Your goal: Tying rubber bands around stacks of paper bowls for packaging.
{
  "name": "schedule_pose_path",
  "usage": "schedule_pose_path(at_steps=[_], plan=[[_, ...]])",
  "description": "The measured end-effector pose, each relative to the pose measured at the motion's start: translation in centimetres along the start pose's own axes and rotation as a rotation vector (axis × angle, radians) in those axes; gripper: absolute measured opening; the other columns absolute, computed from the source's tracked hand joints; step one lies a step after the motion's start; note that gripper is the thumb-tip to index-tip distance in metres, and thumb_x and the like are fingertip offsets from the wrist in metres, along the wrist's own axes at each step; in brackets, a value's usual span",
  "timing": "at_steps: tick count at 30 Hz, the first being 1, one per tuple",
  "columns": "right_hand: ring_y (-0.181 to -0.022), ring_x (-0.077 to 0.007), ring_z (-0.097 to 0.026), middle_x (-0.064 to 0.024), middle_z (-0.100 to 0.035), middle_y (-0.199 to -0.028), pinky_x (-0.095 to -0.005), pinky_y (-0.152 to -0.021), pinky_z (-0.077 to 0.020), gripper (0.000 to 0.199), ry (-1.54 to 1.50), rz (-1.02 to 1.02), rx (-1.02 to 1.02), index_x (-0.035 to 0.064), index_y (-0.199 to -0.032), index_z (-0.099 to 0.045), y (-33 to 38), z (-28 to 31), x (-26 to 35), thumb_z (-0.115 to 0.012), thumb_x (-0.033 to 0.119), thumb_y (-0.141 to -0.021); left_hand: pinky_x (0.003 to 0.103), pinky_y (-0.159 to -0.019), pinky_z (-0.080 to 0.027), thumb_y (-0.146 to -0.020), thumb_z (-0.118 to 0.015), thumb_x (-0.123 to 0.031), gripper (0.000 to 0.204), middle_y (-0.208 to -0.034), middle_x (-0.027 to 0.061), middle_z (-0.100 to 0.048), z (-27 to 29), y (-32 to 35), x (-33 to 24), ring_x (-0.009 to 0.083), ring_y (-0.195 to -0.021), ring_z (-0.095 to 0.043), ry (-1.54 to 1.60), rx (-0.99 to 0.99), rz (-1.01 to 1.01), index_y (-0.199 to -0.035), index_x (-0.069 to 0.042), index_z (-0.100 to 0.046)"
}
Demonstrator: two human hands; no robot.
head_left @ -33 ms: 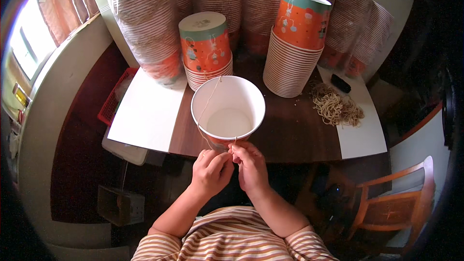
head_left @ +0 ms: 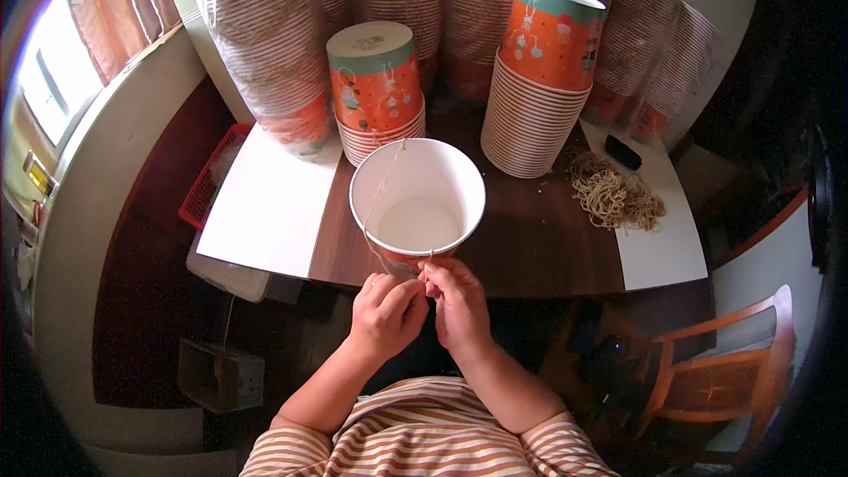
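White inside and orange outside, an open paper cup (head_left: 417, 199) stands upright at the near edge of the dark wooden worktop (head_left: 530, 247), about midway along it. A thin string (head_left: 385, 185) runs from the cup's far rim down across its inside to the near rim. Both hands meet just below that near rim. The left hand (head_left: 386, 314) has its fingers curled together, pinching the string beside the cup wall. The right hand (head_left: 455, 300) touches the left, its fingertips pinched on the string end right at the rim.

Behind the cup, toward the far edge, stands a short stack of upturned orange cups (head_left: 378, 93), and to its right a taller stack of cups (head_left: 539, 79) topped by an orange one. Tall sleeves of cups wrapped in clear plastic (head_left: 265, 44) line the far edge. A white sheet (head_left: 265, 203) covers the worktop's left end, and another white sheet (head_left: 658, 247) lies at the right end. A loose heap of pale strings (head_left: 614, 194) rests on that right sheet, with a small black object (head_left: 623, 152) just beyond it. A wooden chair (head_left: 724, 371) stands off the near right corner.
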State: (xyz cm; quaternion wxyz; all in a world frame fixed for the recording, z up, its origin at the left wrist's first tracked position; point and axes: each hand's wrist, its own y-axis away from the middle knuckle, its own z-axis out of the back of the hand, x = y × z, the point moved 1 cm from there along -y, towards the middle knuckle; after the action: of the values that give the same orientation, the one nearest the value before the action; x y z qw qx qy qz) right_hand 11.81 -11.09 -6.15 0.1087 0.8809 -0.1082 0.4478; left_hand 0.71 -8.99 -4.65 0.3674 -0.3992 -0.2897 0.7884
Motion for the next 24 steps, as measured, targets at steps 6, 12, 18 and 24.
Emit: schedule_pose_path(at_steps=[6, 12, 18, 24], plan=[[-0.062, -0.0055, -0.046, -0.0004, -0.056, -0.069, -0.0194, -0.059, -0.0381, 0.009, 0.002, 0.032, -0.035, 0.0001, -0.084, -0.060, -0.5, -0.9, 0.7, -0.056, 0.008, -0.084, 0.032, -0.053, -0.041, -0.063, -0.064, 0.004, 0.020, -0.065, 0.0062, -0.052, 0.0, -0.2, 0.0, 0.0223, -0.053, -0.049, 0.029, -0.007, -0.080, -0.081, -0.004, -0.059], [-0.058, -0.0052, -0.045, 0.0003, -0.052, -0.063, -0.0186, -0.055, -0.0369, 0.008, 0.027, 0.031, -0.069, 0.0009, -0.080, -0.060, -0.9, -1.2, 0.7, -0.056, 0.007, -0.084, 0.032, -0.052, -0.040, -0.062, -0.064, 0.005, 0.020, -0.065, 0.0070, -0.052, -0.1, -0.4, 0.2, 0.0225, -0.052, -0.048, 0.037, 0.014, -0.091, -0.080, -0.003, -0.059], [-0.056, -0.0050, -0.046, 0.0017, -0.053, -0.062, -0.0197, -0.053, -0.0371, 0.013, 0.027, 0.041, -0.067, 0.0042, -0.073, -0.059, -1.2, -1.1, 0.5, -0.058, 0.012, -0.084, 0.031, -0.047, -0.039, -0.064, -0.063, 0.008, 0.018, -0.062, 0.0071, -0.052, -0.2, -0.8, 0.2, 0.0221, -0.050, -0.047, 0.071, -0.018, -0.091, -0.078, -0.003, -0.060], [-0.058, -0.0043, -0.047, 0.0021, -0.054, -0.064, -0.0187, -0.055, -0.0370, 0.015, 0.100, 0.033, -0.014, 0.0055, -0.076, -0.062, -1.5, -0.2, 1.0, -0.061, 0.018, -0.084, 0.032, -0.058, -0.047, -0.065, -0.065, 0.002, 0.018, -0.070, 0.0070, -0.057, 0.0, -0.6, 0.2, 0.0233, -0.062, -0.056, 0.027, 0.043, -0.013, -0.081, -0.005, -0.061]])
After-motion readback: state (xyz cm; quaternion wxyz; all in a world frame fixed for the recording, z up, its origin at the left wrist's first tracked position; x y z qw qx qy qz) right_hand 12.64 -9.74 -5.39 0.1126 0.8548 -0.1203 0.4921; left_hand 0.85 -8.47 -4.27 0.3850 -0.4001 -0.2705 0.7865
